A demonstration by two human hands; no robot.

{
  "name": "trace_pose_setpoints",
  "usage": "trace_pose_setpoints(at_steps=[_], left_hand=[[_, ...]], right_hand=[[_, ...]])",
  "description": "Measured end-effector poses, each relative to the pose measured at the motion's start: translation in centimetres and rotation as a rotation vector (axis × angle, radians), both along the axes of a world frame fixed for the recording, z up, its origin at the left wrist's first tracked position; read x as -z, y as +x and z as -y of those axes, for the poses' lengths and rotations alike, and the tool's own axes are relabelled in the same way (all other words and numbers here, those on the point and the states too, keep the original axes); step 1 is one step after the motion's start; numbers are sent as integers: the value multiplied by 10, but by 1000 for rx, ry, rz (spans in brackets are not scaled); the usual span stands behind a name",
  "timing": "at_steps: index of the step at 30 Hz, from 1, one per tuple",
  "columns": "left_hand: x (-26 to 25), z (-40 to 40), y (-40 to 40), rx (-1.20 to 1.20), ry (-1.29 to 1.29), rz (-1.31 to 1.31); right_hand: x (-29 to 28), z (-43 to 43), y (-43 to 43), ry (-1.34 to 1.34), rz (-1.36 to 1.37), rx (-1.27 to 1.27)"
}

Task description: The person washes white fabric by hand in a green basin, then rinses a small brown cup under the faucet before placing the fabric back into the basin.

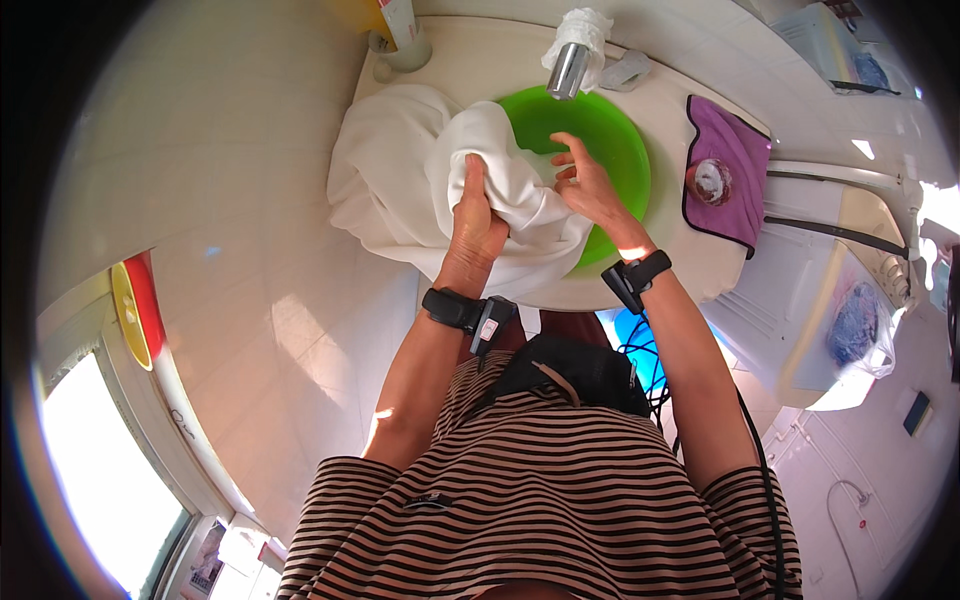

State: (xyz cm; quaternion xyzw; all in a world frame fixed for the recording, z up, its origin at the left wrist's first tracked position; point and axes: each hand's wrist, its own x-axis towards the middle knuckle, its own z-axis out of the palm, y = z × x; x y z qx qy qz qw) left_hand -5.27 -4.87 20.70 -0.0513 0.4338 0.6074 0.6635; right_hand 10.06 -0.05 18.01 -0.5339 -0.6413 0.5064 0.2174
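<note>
A large white cloth (397,165) is bunched over the left side of the washbasin counter and drapes past its front edge. Part of it hangs over the left rim of a green plastic basin (622,150), covering some of the inside. My left hand (480,217) grips a fold of the cloth, thumb on top. Over the basin, my right hand (589,184) has its fingers spread and slightly curled, close to the cloth's right edge. Whether its lower fingers touch the fabric is hard to tell. Above the basin's far rim is a chrome faucet (568,71) with white material wrapped around it.
On the counter's right lies a purple towel (731,142) with a round object (711,181) on it. A cup (409,49) holding tubes stands at the back left. To the right is a washing machine (817,300); a blue container (637,337) and black cables lie below the counter.
</note>
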Motion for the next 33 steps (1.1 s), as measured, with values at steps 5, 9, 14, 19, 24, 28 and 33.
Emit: trace_pose_setpoints(at_steps=[5,9,14,19,24,28,33], left_hand=[[2,-1,-7,48,85,43],[0,2,-13,-38,89,37],[12,9,-34,-52,145,47],[15,4,-22,-63,148,20],[11,3,-14,-43,132,22],[15,8,-17,-19,112,49],[16,6,-15,21,125,32]], right_hand=[[19,1,-5,318,115,-402],[-3,-11,2,-222,-232,-261],[-21,-19,40,-303,-494,-9],[-18,-18,41,-474,-844,165],[-17,-16,31,-525,-1040,228],[-30,-9,23,-578,-1024,297],[-12,-20,51,-454,-723,-52]])
